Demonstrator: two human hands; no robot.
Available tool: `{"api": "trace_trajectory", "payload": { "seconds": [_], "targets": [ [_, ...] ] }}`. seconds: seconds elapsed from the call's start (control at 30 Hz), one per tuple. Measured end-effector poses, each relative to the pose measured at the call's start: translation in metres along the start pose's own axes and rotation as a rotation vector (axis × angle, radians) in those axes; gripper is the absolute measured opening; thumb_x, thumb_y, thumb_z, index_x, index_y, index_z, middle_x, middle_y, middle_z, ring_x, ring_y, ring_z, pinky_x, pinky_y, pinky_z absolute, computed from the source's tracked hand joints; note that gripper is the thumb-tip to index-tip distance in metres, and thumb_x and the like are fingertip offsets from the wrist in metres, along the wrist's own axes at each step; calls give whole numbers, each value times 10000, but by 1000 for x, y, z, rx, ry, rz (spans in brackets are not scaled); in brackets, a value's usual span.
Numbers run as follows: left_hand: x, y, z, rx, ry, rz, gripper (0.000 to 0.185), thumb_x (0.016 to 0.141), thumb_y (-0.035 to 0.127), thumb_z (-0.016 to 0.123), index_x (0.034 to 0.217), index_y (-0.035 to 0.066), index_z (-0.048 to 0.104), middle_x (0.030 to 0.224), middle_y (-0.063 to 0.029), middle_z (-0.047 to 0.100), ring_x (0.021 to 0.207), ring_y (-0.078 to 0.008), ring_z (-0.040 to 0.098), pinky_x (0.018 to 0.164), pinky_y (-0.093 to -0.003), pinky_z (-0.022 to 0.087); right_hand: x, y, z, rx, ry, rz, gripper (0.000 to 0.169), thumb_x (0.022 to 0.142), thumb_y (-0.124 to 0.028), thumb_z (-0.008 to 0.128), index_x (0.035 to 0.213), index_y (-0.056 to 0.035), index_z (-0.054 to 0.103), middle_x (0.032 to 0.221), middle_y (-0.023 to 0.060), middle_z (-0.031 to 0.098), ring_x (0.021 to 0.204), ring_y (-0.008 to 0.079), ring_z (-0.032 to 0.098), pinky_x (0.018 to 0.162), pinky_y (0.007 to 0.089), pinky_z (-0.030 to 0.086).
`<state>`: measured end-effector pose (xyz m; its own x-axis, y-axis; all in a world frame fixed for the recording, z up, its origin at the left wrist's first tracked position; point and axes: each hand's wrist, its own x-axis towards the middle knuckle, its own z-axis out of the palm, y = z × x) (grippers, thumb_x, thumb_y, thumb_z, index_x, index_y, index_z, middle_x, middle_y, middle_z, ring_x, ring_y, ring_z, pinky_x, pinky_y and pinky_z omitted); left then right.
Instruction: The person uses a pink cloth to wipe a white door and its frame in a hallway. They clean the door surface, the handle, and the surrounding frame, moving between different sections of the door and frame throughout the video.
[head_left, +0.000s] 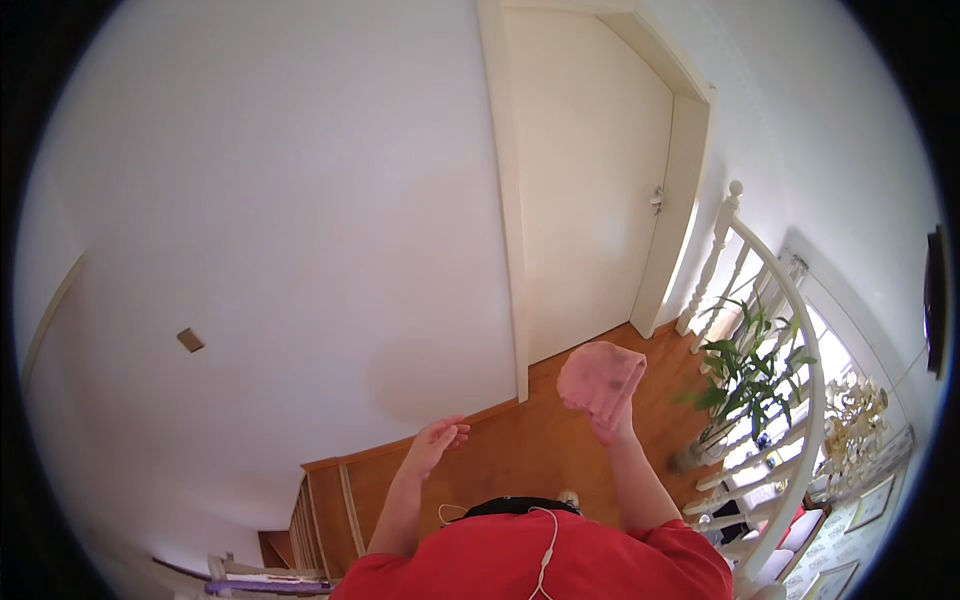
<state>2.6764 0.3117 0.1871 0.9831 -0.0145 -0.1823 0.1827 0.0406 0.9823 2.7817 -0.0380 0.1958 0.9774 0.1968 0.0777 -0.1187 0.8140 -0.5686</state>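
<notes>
A folded pink cloth (600, 375) is held up in my right hand (613, 433), which it mostly covers. Dark smudges mark the cloth. My left hand (437, 444) is raised in front of the white wall (337, 262), holding nothing, its fingers slightly bent and apart. Behind the cloth stands a closed cream door (589, 187) with a metal handle (657, 198) and keys at its lock.
Wooden steps (326, 510) descend at the lower left of the landing's wooden floor (540, 450). On the right curves a white balustrade (806, 337), with a leafy potted plant (757, 367) beside it. A switch plate (190, 340) sits on the wall.
</notes>
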Motion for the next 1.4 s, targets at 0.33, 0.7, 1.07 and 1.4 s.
{"api": "trace_trajectory", "payload": {
  "seconds": [0.33, 0.7, 1.07, 1.4],
  "targets": [
    [189, 24, -7, -42, 232, 76, 395, 1035, 243, 523, 1367, 29, 548, 1189, -113, 667, 1050, -170, 641, 926, -305, 497, 313, -42, 41, -257, -8, -197, 615, 990, -610, 420, 1421, -172, 401, 1187, -54, 517, 1053, 92, 491, 895, 310, 412],
    [340, 48, -15, -56, 329, 59, 389, 1029, 216, 523, 1369, 29, 546, 1190, -118, 665, 1050, -188, 644, 936, -318, 498, 588, 74, 43, -1489, -232, -1129, 563, 942, -233, 588, 1458, -62, 438, 1477, 340, 311, 1355, 565, 299, 1094, 600, 333],
    [421, 128, -73, -40, 291, 266, 393, 1017, 173, 542, 1379, 19, 536, 1210, -139, 652, 1094, -219, 629, 986, -348, 480, 647, -101, 308, -1332, -290, -1569, 523, 984, -139, 413, 1502, -75, 385, 1528, 233, 333, 1401, 515, 269, 1149, 545, 254],
    [428, 154, -93, 30, 167, 363, 398, 1004, 82, 528, 1392, -8, 512, 1229, -154, 641, 1117, -238, 626, 1008, -365, 474, 685, -217, 502, -1075, -273, -2038, 436, 983, -223, 471, 1378, -50, 539, 1498, 196, 420, 1422, 382, 321, 1171, 495, 240]
  ]
}}
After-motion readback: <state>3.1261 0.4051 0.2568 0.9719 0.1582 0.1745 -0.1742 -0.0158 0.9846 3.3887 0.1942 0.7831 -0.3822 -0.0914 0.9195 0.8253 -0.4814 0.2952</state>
